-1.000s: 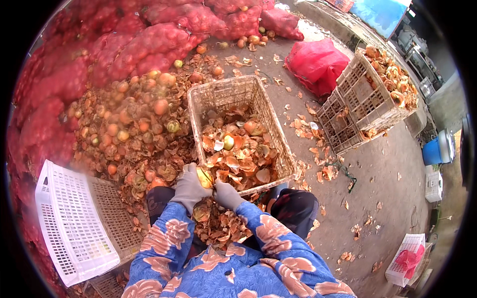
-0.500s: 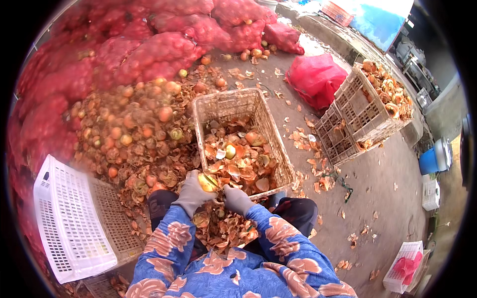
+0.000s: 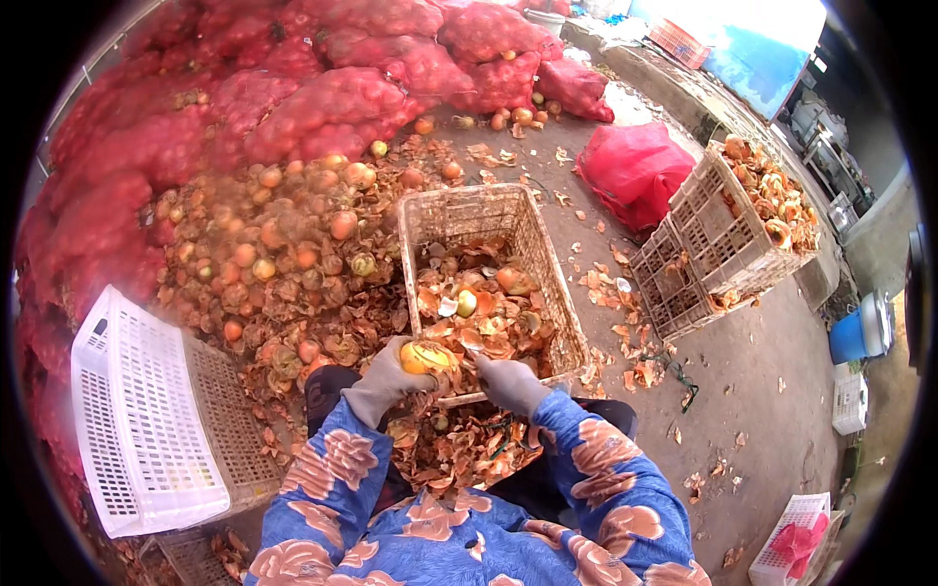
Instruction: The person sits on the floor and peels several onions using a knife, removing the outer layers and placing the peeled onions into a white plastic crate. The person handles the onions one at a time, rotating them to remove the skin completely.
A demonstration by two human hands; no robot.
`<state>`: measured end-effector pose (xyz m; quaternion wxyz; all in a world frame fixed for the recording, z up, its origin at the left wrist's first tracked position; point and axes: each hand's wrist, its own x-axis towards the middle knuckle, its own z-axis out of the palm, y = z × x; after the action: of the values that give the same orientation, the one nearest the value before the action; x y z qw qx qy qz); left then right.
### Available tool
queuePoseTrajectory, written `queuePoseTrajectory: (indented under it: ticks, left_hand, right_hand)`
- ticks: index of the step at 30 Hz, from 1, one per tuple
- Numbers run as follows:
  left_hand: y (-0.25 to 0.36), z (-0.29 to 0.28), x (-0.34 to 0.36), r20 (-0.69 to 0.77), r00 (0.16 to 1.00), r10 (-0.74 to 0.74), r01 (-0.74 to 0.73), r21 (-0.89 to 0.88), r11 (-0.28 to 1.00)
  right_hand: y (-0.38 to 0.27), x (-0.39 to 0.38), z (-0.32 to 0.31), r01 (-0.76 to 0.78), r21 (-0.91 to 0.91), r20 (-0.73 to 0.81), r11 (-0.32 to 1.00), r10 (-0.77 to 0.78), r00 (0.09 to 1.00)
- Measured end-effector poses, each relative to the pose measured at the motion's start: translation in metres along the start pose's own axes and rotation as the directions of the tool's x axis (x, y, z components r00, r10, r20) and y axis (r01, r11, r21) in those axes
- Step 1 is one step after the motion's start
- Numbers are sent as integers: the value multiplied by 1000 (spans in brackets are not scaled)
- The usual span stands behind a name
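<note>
My gloved left hand (image 3: 383,383) is closed round a partly peeled yellow onion (image 3: 426,357) at the near left corner of a dirty plastic crate (image 3: 575,337). Just to the right, my gloved right hand (image 3: 512,384) is closed above the crate's near rim. A thin, pale tip shows at its fingers, too small to name. Inside the crate lie loose onion skins (image 3: 508,322) and a pale peeled onion (image 3: 466,303). More skins (image 3: 440,454) are heaped between my legs, below both hands.
Loose onions (image 3: 344,226) and skins spread left of the crate, before piled red mesh sacks (image 3: 327,107). A white basket (image 3: 147,420) stands near left. On the right are stacked crates (image 3: 718,234) heaped with skins, and a red mesh bag (image 3: 635,171).
My right hand has moved away from the onion, to the right and slightly up. The onion has turned in my left hand, showing more yellow flesh. The whole view has shifted slightly.
</note>
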<state>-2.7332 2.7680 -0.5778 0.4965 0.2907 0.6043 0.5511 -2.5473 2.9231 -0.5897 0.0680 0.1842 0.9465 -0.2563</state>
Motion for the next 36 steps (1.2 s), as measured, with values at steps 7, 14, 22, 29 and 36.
queuePoseTrajectory:
  ticks: [7,14,22,29,36]
  left_hand:
    - [-2,14,-3,-69,998,-13,10,-39,999]
    - [-4,23,-14,7,999,35,-34,-130,991]
    - [-10,2,7,-84,982,167,-177,-134,975]
    - [11,41,-3,-97,988,121,-125,-33,992]
    - [-23,20,8,-73,981,178,-112,534,838]
  right_hand:
    - [14,-5,-1,-43,-67,-59,997,39,997]
    - [-2,-20,-25,-121,-81,38,989,124,992]
    - [54,-24,-8,-195,525,-141,829,311,940]
    - [6,-14,12,-126,974,163,-190,195,967]
    - [11,9,35,51,995,-28,-81,267,963]
